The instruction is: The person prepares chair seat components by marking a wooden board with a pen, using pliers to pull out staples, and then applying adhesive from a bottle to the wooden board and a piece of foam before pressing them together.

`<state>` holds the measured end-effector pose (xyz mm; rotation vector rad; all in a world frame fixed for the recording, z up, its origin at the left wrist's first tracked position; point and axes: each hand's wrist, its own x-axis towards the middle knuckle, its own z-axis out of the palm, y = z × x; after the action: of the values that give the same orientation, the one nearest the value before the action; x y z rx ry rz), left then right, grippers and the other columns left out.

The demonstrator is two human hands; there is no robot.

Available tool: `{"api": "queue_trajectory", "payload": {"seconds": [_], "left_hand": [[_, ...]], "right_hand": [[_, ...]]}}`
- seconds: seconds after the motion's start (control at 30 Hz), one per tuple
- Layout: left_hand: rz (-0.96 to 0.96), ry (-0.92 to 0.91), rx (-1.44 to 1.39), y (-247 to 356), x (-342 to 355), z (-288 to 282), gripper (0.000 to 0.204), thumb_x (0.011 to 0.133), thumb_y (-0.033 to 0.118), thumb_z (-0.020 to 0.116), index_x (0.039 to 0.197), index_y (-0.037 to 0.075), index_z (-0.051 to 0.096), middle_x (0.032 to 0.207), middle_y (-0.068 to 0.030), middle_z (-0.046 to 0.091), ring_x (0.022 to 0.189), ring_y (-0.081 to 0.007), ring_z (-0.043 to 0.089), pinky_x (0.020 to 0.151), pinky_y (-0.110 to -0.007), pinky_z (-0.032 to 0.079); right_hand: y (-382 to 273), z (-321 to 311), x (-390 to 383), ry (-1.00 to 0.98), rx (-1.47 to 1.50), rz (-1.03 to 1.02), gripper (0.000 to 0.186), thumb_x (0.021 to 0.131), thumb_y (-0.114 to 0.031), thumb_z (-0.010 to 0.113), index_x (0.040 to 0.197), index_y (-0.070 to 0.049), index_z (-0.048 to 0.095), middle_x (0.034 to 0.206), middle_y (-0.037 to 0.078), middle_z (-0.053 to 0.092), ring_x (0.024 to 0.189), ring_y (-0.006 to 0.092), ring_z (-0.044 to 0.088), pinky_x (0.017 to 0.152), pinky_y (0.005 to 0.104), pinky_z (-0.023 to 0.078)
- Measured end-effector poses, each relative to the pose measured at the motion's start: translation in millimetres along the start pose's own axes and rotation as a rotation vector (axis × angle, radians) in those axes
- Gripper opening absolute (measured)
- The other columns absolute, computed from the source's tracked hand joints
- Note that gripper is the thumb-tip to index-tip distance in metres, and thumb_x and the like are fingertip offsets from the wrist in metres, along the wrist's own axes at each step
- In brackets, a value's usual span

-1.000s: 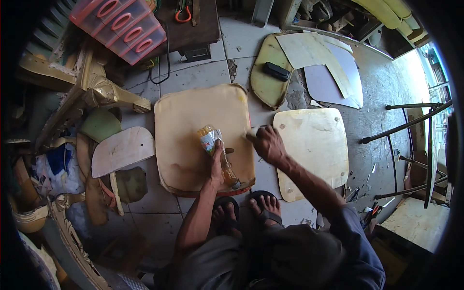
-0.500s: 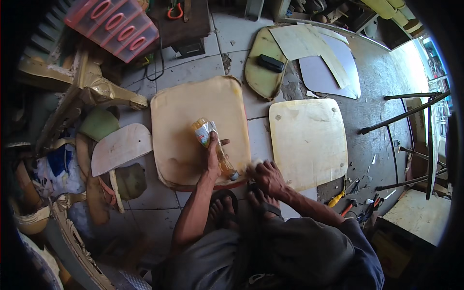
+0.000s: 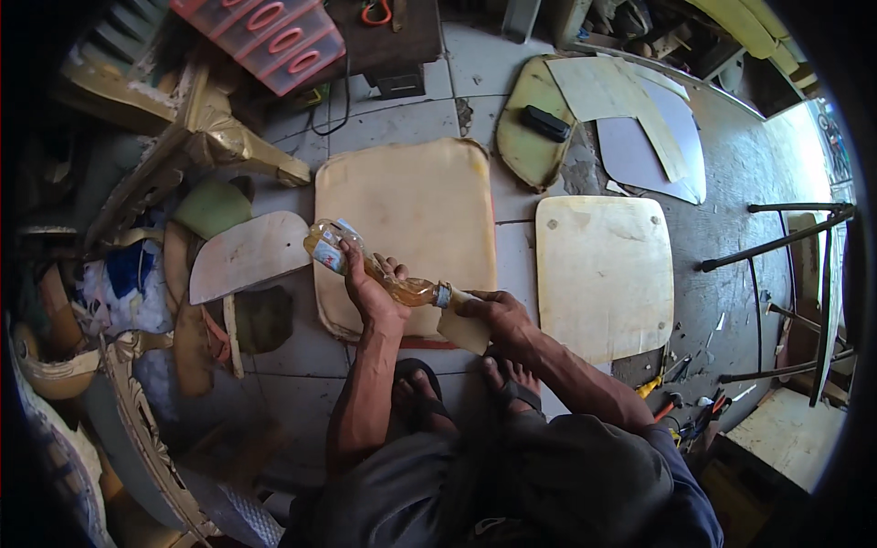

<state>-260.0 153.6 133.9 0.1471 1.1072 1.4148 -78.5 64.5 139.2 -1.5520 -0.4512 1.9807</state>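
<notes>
My left hand (image 3: 375, 292) is closed round a clear plastic bottle (image 3: 410, 291) of amber liquid. The bottle lies slantwise, its base up to the left and its neck toward my right hand (image 3: 501, 315). That hand pinches a thin, pale, flat piece (image 3: 464, 331), which hangs down right by the bottle's mouth; I cannot tell its material or whether the two touch. Below both hands lies a square seat pad (image 3: 411, 196) with a pale, smooth top and a reddish lower edge.
To the right lies a pale square board (image 3: 603, 274). Beyond it are a greenish panel with a black case (image 3: 544, 123) and several flat sheets (image 3: 630, 137). Hand tools (image 3: 671, 402) and a metal-legged frame (image 3: 776, 237) are at right. Carved furniture (image 3: 219, 137) and a drawer unit (image 3: 274, 41) stand left.
The bottle has swung from steep to flatter, its base moving left. My right hand has risen to the bottle's mouth, and the pale piece in it now shows. The view has shifted slightly.
</notes>
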Motion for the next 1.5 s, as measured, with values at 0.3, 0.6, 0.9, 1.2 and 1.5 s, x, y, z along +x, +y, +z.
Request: {"api": "queue_trajectory", "payload": {"seconds": [0.3,0.6,0.9,1.2,1.5], "left_hand": [[0.090,0.290,0.493,55.1,25.3,-54.0,0.062,0.089,0.064,0.059,0.117,0.009,0.056,0.090,-0.0041,0.055,0.074,-0.0170,0.058,0.064,-0.036,0.053],[0.126,0.264,0.579,44.2,50.4,-170.2,0.074,0.089,0.056,0.067,0.135,0.001,0.050,0.120,-0.0115,0.060,0.103,-0.0252,0.062,0.088,-0.041,0.052],[-0.181,0.080,0.385,25.7,-24.7,-145.9,0.061,0.093,0.058,0.060,0.136,0.016,0.051,0.120,-0.0060,0.062,0.094,-0.0164,0.062,0.075,-0.035,0.053],[0.258,0.472,0.008,100.4,-38.8,-119.5,0.050,0.091,0.064,0.058,0.113,0.021,0.050,0.068,0.0016,0.038,0.057,-0.0131,0.039,0.054,-0.031,0.040],[0.408,0.502,0.121,101.4,-40.9,-132.2,0.046,0.092,0.055,0.062,0.106,0.013,0.053,0.071,-0.0001,0.046,0.062,-0.0138,0.047,0.053,-0.031,0.043]], "right_hand": [[-19.8,-41.5,23.1,0.302,-0.960,-0.642,0.025,0.083,-0.017,0.063,0.104,-0.008,0.074,0.097,0.011,0.069,0.084,0.0283,0.065,0.077,0.0374,0.053],[45.8,-88.3,11.9,-0.143,-1.333,-0.961,0.020,0.077,-0.016,0.067,0.095,-0.014,0.076,0.078,0.009,0.062,0.077,0.0271,0.061,0.066,0.0422,0.049],[-35.2,-42.1,18.0,0.125,-0.866,-0.758,0.033,0.083,-0.013,0.067,0.116,-0.013,0.073,0.085,0.014,0.062,0.078,0.0287,0.064,0.073,0.0389,0.052],[14.1,82.8,17.4,-0.358,-0.418,0.036,0.040,0.082,-0.026,0.072,0.114,-0.002,0.071,0.109,0.010,0.070,0.097,0.0193,0.065,0.085,0.0331,0.050],[19.1,134.2,25.2,-0.348,-0.054,0.129,0.034,0.082,-0.023,0.065,0.102,0.004,0.071,0.092,0.013,0.071,0.086,0.0209,0.064,0.076,0.0341,0.051]]}}
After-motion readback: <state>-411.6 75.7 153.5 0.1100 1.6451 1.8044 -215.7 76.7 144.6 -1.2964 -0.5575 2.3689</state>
